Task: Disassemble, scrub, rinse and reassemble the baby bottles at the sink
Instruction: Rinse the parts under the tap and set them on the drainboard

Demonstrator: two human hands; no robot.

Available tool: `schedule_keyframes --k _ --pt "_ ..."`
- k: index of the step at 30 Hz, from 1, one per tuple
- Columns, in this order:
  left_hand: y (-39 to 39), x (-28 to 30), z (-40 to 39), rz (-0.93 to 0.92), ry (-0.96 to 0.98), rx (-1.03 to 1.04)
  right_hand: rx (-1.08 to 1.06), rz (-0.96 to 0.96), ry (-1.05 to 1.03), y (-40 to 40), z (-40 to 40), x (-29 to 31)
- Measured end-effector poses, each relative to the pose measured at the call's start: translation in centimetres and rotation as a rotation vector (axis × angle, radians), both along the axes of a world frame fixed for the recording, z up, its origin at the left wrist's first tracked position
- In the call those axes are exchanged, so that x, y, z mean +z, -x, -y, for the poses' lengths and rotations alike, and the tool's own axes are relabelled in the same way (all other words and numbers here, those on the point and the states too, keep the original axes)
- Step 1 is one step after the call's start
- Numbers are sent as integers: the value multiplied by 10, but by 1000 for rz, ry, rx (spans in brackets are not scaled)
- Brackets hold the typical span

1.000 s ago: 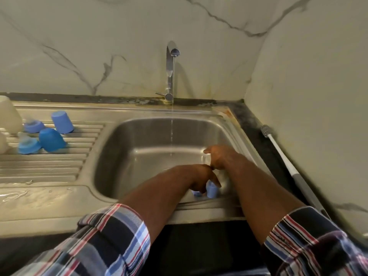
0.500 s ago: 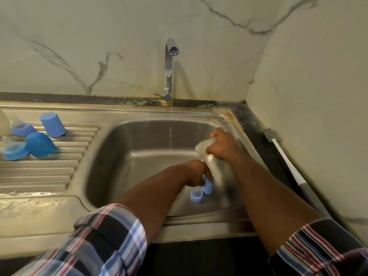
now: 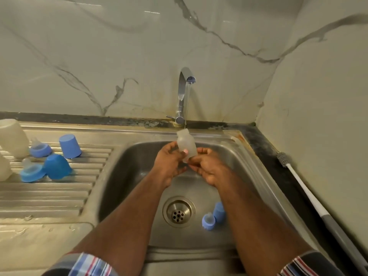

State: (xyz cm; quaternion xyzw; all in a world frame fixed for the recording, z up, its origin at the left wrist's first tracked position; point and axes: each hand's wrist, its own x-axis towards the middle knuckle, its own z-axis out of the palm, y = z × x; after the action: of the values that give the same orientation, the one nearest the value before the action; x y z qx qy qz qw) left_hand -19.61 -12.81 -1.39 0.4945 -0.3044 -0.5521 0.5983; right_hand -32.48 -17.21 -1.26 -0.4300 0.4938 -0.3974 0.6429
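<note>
Now both hands grip the cloudy bottle (image 3: 186,144) upright over the sink (image 3: 127,166), under the tap (image 3: 184,96): left hand (image 3: 169,163) and right hand (image 3: 207,166) curl around its lower half. Two blue caps (image 3: 214,217) lie beside the drain (image 3: 178,211).

Both forearms reached forward, bare below rolled plaid sleeves. The left hand (image 3: 170,163) and right hand (image 3: 207,168) met at the middle, palms turned inward, fingers curled, together gripping a bottle (image 3: 186,143) held upright.

Veined marble walls (image 3: 119,56), dark stained counter edge (image 3: 264,144), dim warm light
</note>
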Motion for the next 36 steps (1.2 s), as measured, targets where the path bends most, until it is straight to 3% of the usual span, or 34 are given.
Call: schedule_keyframes --k 9,16,20,24,27,31,34,36 --pt "-7 -12 21 211 81 79 8 -326 290 -21 13 21" --pt "-15 -17 31 62 69 126 -110 -530 503 -34 19 35" --pt "-17 -17 34 -43 -7 233 -24 -653 493 -32 17 33" --pt "-20 -17 37 -75 -40 252 -95 -554 554 -34 18 39" --pt "-20 -19 36 -80 -40 249 54 -672 524 -36 16 36" --pt "-20 -18 36 -89 -53 266 -65 -561 560 -38 19 36" --pt "-19 -14 34 -111 -49 263 30 -646 535 -39 20 32" --pt "-20 -12 34 -115 -56 276 -49 -588 570 -40 20 33"
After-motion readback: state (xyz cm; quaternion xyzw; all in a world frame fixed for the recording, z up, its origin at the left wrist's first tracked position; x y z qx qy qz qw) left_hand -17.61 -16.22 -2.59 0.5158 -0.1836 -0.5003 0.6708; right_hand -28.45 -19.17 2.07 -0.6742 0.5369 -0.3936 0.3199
